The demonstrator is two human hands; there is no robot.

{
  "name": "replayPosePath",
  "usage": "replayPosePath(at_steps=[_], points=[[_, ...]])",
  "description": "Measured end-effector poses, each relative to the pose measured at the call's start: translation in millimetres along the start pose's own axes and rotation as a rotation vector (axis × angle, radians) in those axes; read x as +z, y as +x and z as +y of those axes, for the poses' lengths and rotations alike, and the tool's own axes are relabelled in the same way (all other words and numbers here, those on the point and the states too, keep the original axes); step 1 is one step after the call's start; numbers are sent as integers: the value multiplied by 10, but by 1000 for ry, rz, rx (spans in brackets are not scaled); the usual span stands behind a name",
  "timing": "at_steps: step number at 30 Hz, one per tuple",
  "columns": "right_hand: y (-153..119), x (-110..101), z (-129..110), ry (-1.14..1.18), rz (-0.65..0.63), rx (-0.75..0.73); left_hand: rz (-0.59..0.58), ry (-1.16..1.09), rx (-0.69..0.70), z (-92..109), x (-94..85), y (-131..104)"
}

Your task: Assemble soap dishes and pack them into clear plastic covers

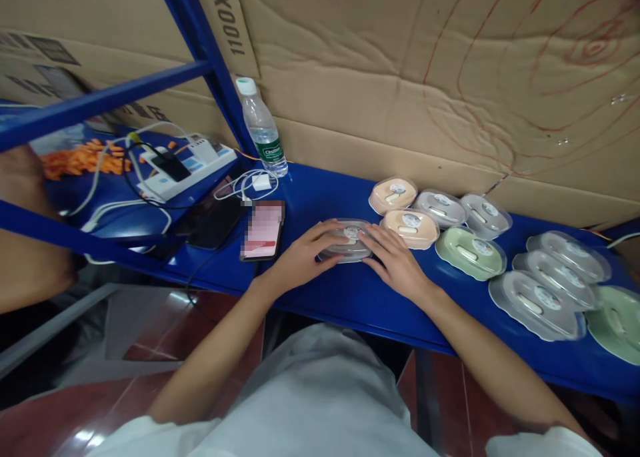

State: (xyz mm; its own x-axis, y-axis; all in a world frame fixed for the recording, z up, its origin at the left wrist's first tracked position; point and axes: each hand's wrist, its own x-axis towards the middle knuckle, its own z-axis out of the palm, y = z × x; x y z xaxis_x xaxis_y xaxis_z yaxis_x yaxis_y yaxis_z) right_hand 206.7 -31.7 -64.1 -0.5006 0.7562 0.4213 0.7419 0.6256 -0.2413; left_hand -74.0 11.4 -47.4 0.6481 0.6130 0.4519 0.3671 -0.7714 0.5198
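Note:
Directly in front of me on the blue table lies a small grey oval box with a clear lid, a round sticker and a pale handle-like strip on top. My left hand grips its left side, fingers over the lid and thumb at the near edge. On the opposite side my right hand holds it the same way, fingertips on the lid. Just beyond my right hand sits a peach lidded box, with another peach lidded box behind it. The underside of the held box is hidden.
Several more lidded boxes, including a green one and a grey one, spread along the right. Left of my hands lie a lit phone, a dark phone, a water bottle and a power strip. A blue frame crosses the left; someone's arm shows behind it.

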Motion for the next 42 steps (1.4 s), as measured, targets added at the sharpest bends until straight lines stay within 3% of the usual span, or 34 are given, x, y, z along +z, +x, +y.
replayPosePath(at_steps=[9, 16, 23, 33, 36, 42], points=[[-2, 20, -13, 107, -35, -30, 68, 117, -28, 44, 69, -162], [-10, 32, -36, 124, -29, -55, 34, 169, -61, 17, 151, -286], [3, 42, -32, 137, 0, -75, 88, 206, -36, -8, 191, -304], [-1, 65, -37, 135, 33, -82, 92, 269, -121, 69, 181, -294], [6, 61, -54, 117, 43, -61, 10, 314, -164, 79, 57, -169], [-12, 98, -29, 92, 67, -2, -298, 381, -157, 86, -292, 264]])
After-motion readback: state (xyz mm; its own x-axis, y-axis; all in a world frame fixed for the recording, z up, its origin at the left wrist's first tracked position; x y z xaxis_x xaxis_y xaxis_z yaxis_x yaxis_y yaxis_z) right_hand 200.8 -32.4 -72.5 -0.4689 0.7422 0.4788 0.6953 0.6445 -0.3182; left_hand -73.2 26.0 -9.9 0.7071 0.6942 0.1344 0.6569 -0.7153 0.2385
